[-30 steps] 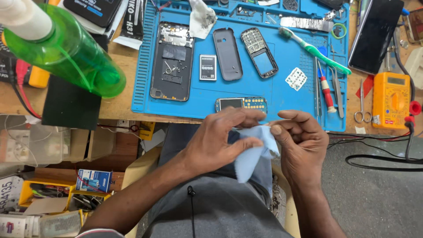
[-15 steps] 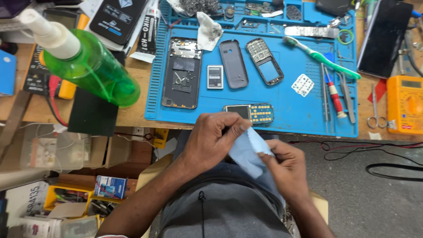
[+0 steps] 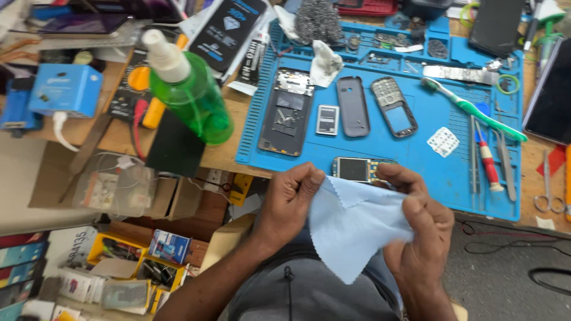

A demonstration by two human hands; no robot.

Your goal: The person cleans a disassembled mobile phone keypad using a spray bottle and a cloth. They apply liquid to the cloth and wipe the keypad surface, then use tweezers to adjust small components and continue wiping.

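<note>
Head view: both hands, left (image 3: 291, 199) and right (image 3: 419, 238), grip clenched, pinch the cloth (image 3: 351, 229) stretched between them.

Head camera looks steeply down, probably close, over the workbench (image 3: 238, 151).

Left of the blue work mat (image 3: 452, 172): a black rectangular package (image 3: 229, 32) with blue print and a blue box (image 3: 65, 90). A small dark phone screen (image 3: 353, 169) lies on the mat's near edge.
</note>
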